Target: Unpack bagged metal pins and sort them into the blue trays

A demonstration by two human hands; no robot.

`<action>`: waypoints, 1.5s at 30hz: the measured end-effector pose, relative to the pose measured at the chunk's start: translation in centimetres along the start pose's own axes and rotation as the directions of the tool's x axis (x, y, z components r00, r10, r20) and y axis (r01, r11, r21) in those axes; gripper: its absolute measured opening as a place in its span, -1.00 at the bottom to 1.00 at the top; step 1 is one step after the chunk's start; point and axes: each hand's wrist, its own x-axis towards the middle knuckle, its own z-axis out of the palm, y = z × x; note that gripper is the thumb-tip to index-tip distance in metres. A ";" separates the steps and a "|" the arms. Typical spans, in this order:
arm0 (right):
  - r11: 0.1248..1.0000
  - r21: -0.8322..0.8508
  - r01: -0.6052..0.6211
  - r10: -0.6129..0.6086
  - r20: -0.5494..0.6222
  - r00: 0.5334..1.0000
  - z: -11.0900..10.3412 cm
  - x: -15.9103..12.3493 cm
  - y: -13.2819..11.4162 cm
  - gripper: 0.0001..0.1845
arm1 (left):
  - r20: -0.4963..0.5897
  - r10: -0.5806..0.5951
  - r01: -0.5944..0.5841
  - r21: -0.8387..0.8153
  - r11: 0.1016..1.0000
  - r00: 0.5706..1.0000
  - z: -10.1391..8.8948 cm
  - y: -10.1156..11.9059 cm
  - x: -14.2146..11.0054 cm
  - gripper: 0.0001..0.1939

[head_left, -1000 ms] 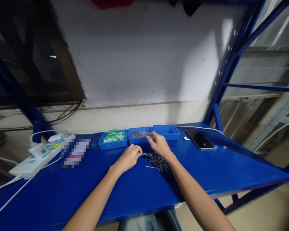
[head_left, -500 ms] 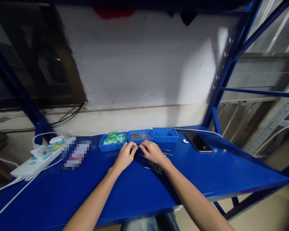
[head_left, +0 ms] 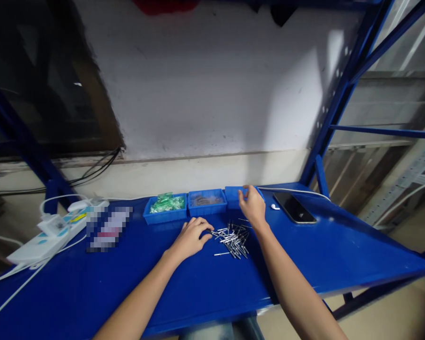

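Note:
A loose pile of thin metal blind rivets lies on the blue table, with one rivet a little apart at its lower left. At the pile's left edge is my left hand, open, its thumb and fingertips apart and close to the nearest rivets. My right hand hovers at the front of the right blue bin, covering part of it. Its thumb and fingers look parted, and I see nothing between them. The middle blue bin contains small brownish pieces in clear plastic.
Green and clear packets fill the left blue bin. To the right lie a white earbud and a black phone. A white power strip with cables and a blurred-out item are on the left.
Both hands met above the pile with a thin piece between their fingertips, then parted. My right hand has moved right to the right bin; my left hand has come down to the pile's edge.

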 end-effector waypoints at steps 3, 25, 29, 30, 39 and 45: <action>1.000 -0.022 -0.008 0.009 0.078 0.997 0.3 -0.5 0.1 -0.72 | 0.015 -0.033 0.032 0.016 0.999 0.999 0.0 0.2 0.0 -0.90; 0.843 0.422 0.334 -0.500 0.383 0.777 2.0 -4.4 -4.7 -0.86 | -0.325 -0.154 0.033 -0.349 0.936 0.933 -0.5 -1.1 0.8 -0.83; 0.845 0.413 0.339 -0.501 0.392 0.772 1.8 -4.6 -5.0 -0.84 | -0.367 -0.151 0.069 -0.229 0.971 0.918 -1.0 -0.8 0.7 -0.79; 0.840 0.410 0.355 -0.513 0.390 0.765 1.7 -4.7 -5.1 -0.84 | -0.370 -0.166 0.089 -0.217 0.972 0.914 -1.0 -0.7 0.7 -0.77; 0.969 0.135 0.205 -0.215 0.058 0.975 -0.3 -1.8 -2.7 -0.62 | -0.186 -0.140 0.117 -0.130 0.985 0.973 -0.6 -0.1 0.4 -0.79; 0.998 0.004 -0.060 0.060 0.079 0.995 -0.3 -1.3 -0.8 -0.51 | -0.038 -0.116 0.118 0.052 0.992 0.993 0.6 0.3 0.1 -0.87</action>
